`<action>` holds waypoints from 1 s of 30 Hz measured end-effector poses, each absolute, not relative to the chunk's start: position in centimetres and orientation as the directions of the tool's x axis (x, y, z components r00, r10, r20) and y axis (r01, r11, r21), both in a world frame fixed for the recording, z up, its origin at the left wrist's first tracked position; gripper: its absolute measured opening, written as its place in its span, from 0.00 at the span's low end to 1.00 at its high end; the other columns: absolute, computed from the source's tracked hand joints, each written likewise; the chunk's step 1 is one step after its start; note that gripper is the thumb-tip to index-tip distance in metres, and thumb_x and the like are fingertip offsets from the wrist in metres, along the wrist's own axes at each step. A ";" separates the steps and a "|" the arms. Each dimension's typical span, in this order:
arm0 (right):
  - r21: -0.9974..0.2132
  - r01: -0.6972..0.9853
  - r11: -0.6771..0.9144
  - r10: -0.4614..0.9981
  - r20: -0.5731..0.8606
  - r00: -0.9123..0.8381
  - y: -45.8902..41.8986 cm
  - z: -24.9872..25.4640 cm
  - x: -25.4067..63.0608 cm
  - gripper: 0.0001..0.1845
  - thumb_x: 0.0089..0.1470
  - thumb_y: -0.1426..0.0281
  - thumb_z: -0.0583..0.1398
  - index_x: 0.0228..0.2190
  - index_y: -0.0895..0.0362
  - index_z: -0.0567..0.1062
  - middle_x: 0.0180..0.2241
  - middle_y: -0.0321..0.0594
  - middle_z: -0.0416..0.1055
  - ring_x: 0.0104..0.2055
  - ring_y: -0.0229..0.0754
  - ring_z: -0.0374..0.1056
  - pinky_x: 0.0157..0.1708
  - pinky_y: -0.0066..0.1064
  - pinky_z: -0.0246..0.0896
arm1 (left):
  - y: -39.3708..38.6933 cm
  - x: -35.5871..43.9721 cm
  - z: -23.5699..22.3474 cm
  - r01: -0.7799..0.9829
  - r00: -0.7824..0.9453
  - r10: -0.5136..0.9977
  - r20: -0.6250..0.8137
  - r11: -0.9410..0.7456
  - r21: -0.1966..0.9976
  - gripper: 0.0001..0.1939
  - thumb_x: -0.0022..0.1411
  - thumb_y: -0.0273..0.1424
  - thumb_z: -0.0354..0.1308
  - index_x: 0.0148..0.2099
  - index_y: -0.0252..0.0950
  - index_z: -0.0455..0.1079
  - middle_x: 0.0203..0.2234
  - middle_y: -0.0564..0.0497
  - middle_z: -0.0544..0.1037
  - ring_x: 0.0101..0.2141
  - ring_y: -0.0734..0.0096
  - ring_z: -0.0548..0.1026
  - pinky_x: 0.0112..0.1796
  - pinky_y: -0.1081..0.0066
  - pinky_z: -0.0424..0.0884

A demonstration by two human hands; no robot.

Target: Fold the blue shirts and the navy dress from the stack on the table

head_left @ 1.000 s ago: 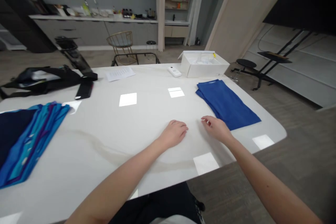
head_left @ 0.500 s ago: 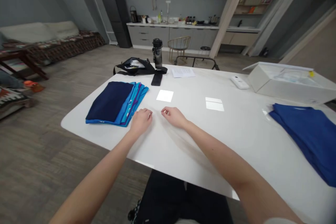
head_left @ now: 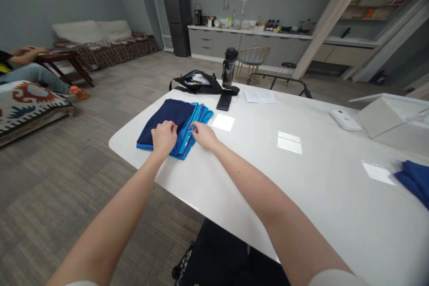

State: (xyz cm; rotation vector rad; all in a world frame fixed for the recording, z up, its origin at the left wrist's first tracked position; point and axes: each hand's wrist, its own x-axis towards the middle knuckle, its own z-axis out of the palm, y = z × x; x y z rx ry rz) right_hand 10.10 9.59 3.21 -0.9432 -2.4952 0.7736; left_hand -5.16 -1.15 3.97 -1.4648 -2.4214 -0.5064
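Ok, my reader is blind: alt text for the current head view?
A person's left hand is over a folded blue fabric stack on a white table, right hand at the stack's layered edge; black bag, phone, bottle beyond.

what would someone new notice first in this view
The folded stack of blue fabric likely catches the eye first, dark navy on top with brighter blue edges, at the left end of the glossy white table. A bare left forearm and right forearm stretch toward it from the bottom edge. Behind it, a tall dark bottle stands near an open black bag.
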 end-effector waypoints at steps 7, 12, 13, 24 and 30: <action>-0.592 0.423 0.686 0.681 0.319 -0.659 9.3 4.2 13.1 0.31 0.59 0.72 0.59 0.63 0.46 0.67 0.55 0.44 0.65 0.46 0.48 0.72 0.44 0.38 0.70 | -2.4 1.5 6.4 0.952 -0.115 0.823 0.557 -0.069 0.299 0.09 0.74 0.34 0.51 0.40 0.39 0.69 0.37 0.48 0.78 0.41 0.59 0.72 0.43 0.60 0.61; -0.591 0.325 0.738 0.624 0.416 -0.661 9.7 6.2 21.9 0.21 0.50 0.75 0.61 0.47 0.54 0.76 0.46 0.43 0.73 0.47 0.50 0.71 0.48 0.38 0.67 | -2.1 9.3 6.4 0.877 0.011 0.816 0.578 -0.286 0.387 0.09 0.75 0.33 0.50 0.39 0.39 0.68 0.35 0.49 0.76 0.39 0.62 0.71 0.42 0.62 0.62; -0.609 0.318 0.727 0.641 0.435 -0.632 9.4 6.6 24.2 0.19 0.50 0.75 0.61 0.45 0.54 0.76 0.45 0.43 0.75 0.47 0.49 0.71 0.48 0.37 0.67 | -1.8 10.8 6.1 0.859 0.037 0.819 0.573 -0.319 0.401 0.09 0.75 0.32 0.50 0.40 0.39 0.68 0.35 0.50 0.76 0.39 0.62 0.71 0.42 0.62 0.63; -0.609 0.693 0.386 0.923 0.252 -0.292 2.9 6.0 52.4 0.22 0.47 0.76 0.54 0.43 0.53 0.78 0.44 0.44 0.78 0.47 0.50 0.73 0.50 0.39 0.66 | -1.2 31.4 3.2 0.534 0.422 0.790 0.444 -0.613 0.583 0.08 0.74 0.32 0.53 0.43 0.40 0.73 0.39 0.47 0.79 0.42 0.62 0.76 0.44 0.63 0.73; -0.500 0.819 0.282 0.959 0.113 -0.260 -2.1 3.7 66.4 0.25 0.44 0.76 0.54 0.42 0.50 0.80 0.43 0.45 0.77 0.47 0.50 0.74 0.47 0.40 0.69 | -4.9 36.9 4.1 0.392 0.679 0.642 0.357 -0.727 0.563 0.08 0.73 0.31 0.54 0.42 0.43 0.75 0.38 0.47 0.81 0.40 0.61 0.80 0.39 0.62 0.75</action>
